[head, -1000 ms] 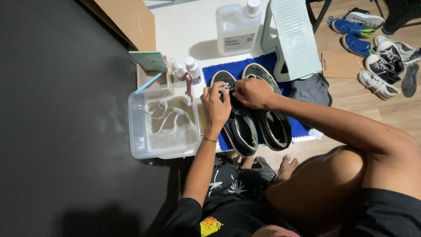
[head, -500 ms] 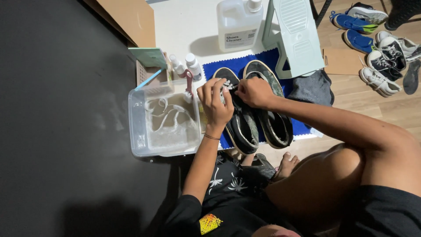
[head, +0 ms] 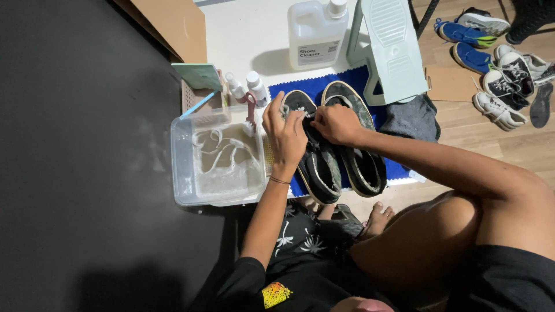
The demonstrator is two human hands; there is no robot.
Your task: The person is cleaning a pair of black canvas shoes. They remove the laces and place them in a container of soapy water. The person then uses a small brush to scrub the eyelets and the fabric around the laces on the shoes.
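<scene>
Two black shoes lie side by side on a blue cloth (head: pixel 300 85). My left hand (head: pixel 284 133) rests over the left shoe (head: pixel 317 164), its fingers pinching a white lace near the shoe's top. My right hand (head: pixel 336 123) meets it there, fingers closed on the same lace, resting between the left shoe and the right shoe (head: pixel 359 167). The laces themselves are mostly hidden under my fingers.
A clear plastic tub (head: pixel 218 159) with cloudy water and white laces sits left of the shoes. Behind stand small bottles (head: pixel 247 86), a red brush (head: pixel 251 110), a large white cleaner jug (head: pixel 317 33), a pale green stand (head: pixel 392 49). Several sneakers (head: pixel 502 81) lie on the wooden floor at right.
Both hands have stayed on the left shoe's top, shifting their fingers slightly along the lace. The camera view has drifted a little; the shoes have not moved.
</scene>
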